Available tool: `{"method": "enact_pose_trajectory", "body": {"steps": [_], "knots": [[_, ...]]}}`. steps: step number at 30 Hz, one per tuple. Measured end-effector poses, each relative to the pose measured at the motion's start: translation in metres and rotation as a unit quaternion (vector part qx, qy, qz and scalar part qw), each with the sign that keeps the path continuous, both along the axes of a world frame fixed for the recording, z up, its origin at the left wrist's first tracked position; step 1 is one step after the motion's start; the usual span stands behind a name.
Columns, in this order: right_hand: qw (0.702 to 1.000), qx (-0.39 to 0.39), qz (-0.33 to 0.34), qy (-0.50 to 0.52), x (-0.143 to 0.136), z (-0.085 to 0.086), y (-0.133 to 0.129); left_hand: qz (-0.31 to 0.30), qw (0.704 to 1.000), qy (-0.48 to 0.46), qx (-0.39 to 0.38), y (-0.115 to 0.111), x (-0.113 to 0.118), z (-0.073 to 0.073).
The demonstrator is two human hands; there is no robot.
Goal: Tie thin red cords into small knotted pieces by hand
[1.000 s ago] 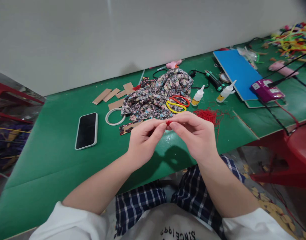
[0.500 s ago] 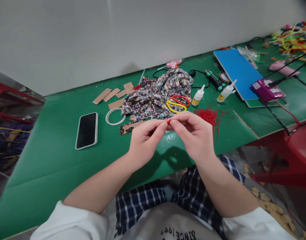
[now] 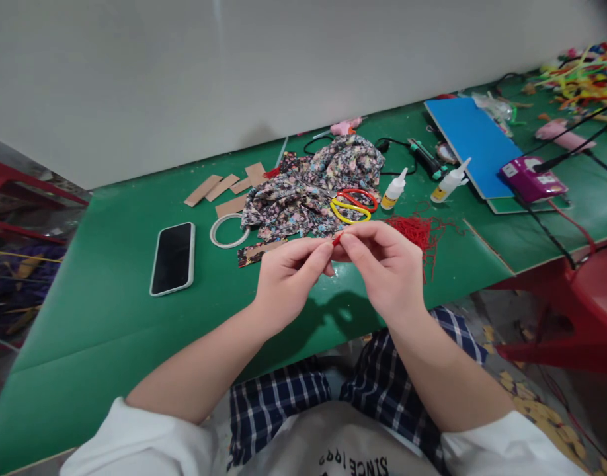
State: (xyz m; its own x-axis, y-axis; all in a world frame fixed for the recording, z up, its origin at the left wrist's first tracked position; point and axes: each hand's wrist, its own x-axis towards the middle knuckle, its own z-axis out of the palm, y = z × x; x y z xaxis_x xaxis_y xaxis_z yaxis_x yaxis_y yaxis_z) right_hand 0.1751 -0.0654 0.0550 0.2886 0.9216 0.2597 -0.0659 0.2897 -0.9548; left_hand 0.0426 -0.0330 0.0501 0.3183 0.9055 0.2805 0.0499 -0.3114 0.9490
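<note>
Between my fingertips is a small red piece, perhaps yarn, mostly covered by the fingers. My left hand pinches it from one side, thumb against forefinger. From the other side my right hand pinches it too, fingers curled. Both hands hover above the table's near part. Just beyond them lie scissors with one red and one yellow handle, resting on crumpled floral fabric. A heap of red yarn strands lies behind my right hand. A fabric-edged cardboard strip is by my left hand.
On the green table are a phone, a tape roll, cardboard pieces and two glue bottles. A utility knife, blue board, purple device and pink glue guns are farther off.
My hands stay almost in place. The fingertips have shifted slightly, and a little more of the red piece shows between them.
</note>
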Motion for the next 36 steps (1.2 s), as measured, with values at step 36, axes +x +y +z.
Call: {"method": "enact_pose_trajectory", "body": {"steps": [36], "knots": [[0.99, 0.073, -0.036, -0.116, 0.0, 0.002, -0.004, 0.11, 0.946, 0.111, 0.282, 0.004, -0.002, 0.003]]}}
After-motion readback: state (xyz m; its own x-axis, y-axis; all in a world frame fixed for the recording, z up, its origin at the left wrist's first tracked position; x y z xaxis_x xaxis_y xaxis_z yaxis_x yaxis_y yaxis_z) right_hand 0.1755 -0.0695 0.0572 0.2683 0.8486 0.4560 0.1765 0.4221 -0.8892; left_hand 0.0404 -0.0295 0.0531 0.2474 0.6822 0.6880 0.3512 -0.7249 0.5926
